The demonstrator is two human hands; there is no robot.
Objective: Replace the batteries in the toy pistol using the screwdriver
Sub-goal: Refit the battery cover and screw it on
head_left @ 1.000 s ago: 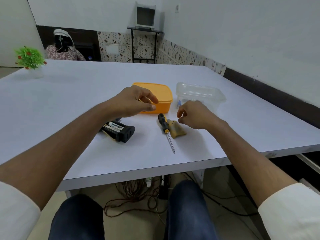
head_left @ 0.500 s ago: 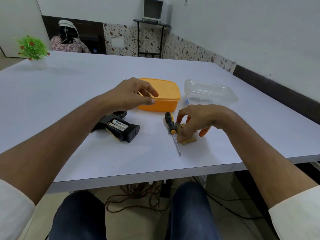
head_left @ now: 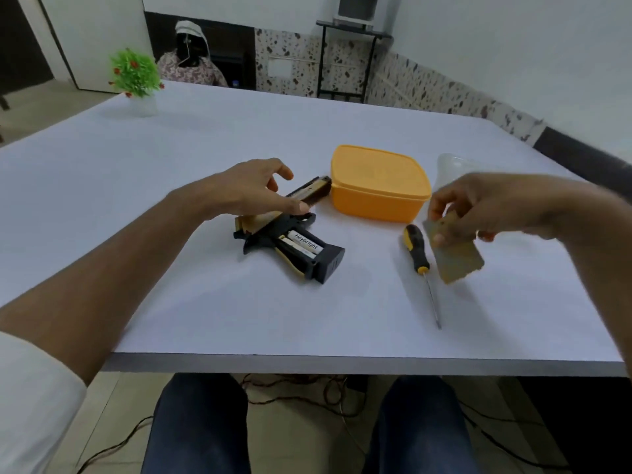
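Step in hand, as I judge it: refitting the battery cover. My right hand (head_left: 478, 208) pinches the cover (head_left: 455, 251) by its upper end, thumb and fingertips closed on it, and holds it in the air, above the table (head_left: 171, 165) and just to the right of the screwdriver (head_left: 419, 258). The cover is a flat, tan, roughly rectangular plate, motion-blurred; a small dark spot near its top may be the screw hole (not certain). My left hand (head_left: 253, 189) hovers over the slide end of the toy pistol (head_left: 290, 241), fingers spread and relaxed; whether it touches I cannot tell. The pistol lies on its side, black and yellow hard plastic, grip compartment open upward with white cylindrical batteries (head_left: 302, 246) seated inside. The screwdriver lies flat, black-and-yellow handle, thin steel shaft pointing toward me. Next move calls for steadying the pistol, seating the cover squarely over the compartment, then taking up the screwdriver.
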